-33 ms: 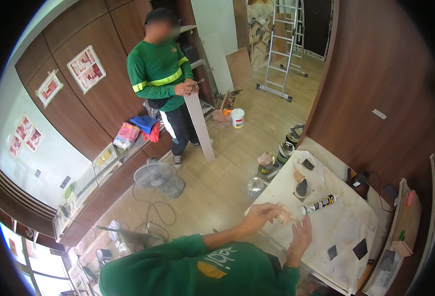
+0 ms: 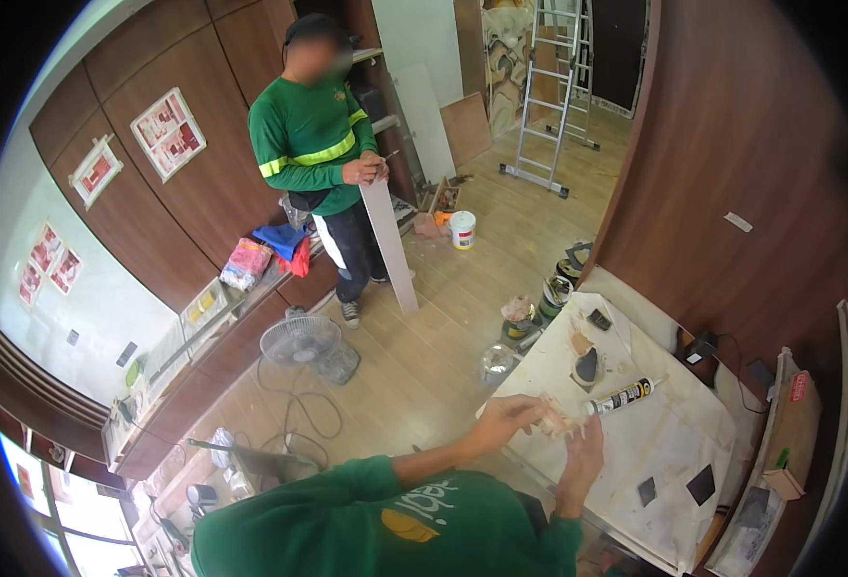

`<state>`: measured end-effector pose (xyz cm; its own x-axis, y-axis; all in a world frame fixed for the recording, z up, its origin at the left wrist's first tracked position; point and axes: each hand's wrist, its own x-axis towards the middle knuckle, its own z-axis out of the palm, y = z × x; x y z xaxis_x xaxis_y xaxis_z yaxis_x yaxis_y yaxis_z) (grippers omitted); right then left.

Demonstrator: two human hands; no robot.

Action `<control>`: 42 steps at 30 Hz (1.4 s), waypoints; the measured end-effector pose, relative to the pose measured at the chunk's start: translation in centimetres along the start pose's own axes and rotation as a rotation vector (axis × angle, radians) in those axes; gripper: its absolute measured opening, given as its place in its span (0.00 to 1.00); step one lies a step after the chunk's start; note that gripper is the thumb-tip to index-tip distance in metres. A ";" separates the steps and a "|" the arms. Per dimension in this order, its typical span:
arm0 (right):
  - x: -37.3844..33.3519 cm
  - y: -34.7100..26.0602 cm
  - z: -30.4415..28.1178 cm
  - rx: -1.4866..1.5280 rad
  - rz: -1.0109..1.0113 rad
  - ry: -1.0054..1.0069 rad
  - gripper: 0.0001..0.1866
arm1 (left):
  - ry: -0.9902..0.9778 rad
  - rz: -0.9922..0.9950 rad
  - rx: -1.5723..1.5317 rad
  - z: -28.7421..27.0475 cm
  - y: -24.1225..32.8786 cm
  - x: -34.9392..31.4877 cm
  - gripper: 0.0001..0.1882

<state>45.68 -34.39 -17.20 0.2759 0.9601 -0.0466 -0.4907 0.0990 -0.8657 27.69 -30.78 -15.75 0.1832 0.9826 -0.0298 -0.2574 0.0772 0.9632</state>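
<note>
By the left grip [image 2: 507,421], a crumpled pale scrap [image 2: 554,420] is pinched; whether the right grip [image 2: 583,457] is closed cannot be told. Beneath, the desk [image 2: 676,435] is bordered leftward by plank floor [image 2: 429,370]; rightward, a sealant cartridge [image 2: 624,396] is laid.

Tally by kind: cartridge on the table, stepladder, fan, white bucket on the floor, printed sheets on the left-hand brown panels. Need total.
Cartridge: 1
Stepladder: 1
Fan: 1
White bucket: 1
Printed sheets: 2
Total: 6
</note>
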 end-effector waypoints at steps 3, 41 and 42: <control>-0.4 -1.9 3.5 -0.076 0.037 -0.258 0.40 | -0.115 -0.085 -0.056 -0.5 1.1 -0.4 0.20; -8.0 -2.7 8.7 -0.882 -0.300 -0.347 0.54 | -0.240 -0.713 -0.457 -2.9 4.7 -3.3 0.35; -7.7 -2.7 8.8 -0.922 -0.346 -0.349 0.53 | -0.232 -0.716 -0.467 -3.0 4.5 -3.3 0.34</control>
<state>37.65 -39.78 -10.10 -0.0456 0.9541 0.2960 0.4314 0.2860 -0.8556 23.11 -33.19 -12.13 0.6237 0.6170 -0.4799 -0.3593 0.7715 0.5250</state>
